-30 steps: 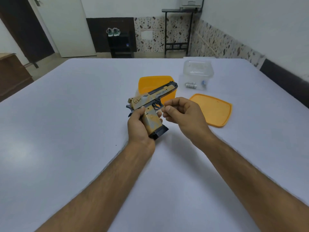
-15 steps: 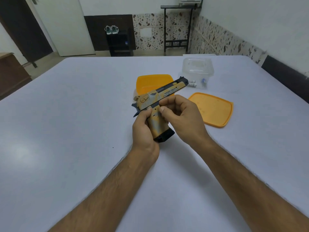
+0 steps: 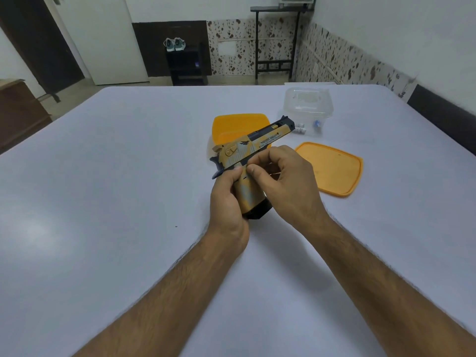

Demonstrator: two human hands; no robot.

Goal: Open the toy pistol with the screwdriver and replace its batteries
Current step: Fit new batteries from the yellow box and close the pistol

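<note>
The toy pistol (image 3: 260,143) is tan and dark blue, and I hold it above the table with its barrel pointing up and to the right. My left hand (image 3: 226,199) grips the handle from the left. My right hand (image 3: 286,181) has its fingers curled, and its thumb and forefinger pinch the pistol's side just above the handle. Small batteries (image 3: 300,128) lie in a clear plastic container (image 3: 307,104) at the back right, next to a small blue item (image 3: 316,123). I cannot make out a screwdriver.
An orange tub (image 3: 231,124) stands right behind the pistol. A flat orange lid (image 3: 332,168) lies to the right of my right hand. The white table (image 3: 116,176) stretches wide on the left and in front of me.
The pistol's barrel has swung up and to the right. My right hand has moved from beside the trigger onto the pistol's side above the handle.
</note>
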